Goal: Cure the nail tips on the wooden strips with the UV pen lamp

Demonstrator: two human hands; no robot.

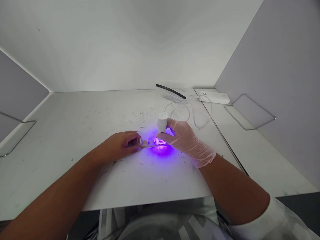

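Note:
My right hand [186,136], in a thin translucent glove, grips a small white UV lamp [162,120] upright. Violet light falls from the lamp's lower end onto a narrow strip [148,145] carrying small pale pieces, too small to name. The strip's left end is pinched by the bare fingers of my left hand [125,143]. Its right part lies under the lamp in the violet glow, where detail is washed out. A thin white cable [187,110] loops on the table behind my right hand.
A white power bank [214,97] lies at the back right, with a cable at its end. Beside it is a clear case with a black edge [171,90]. Small dark specks dot the white table [75,133]. Wire frames [250,113] stand at both side walls.

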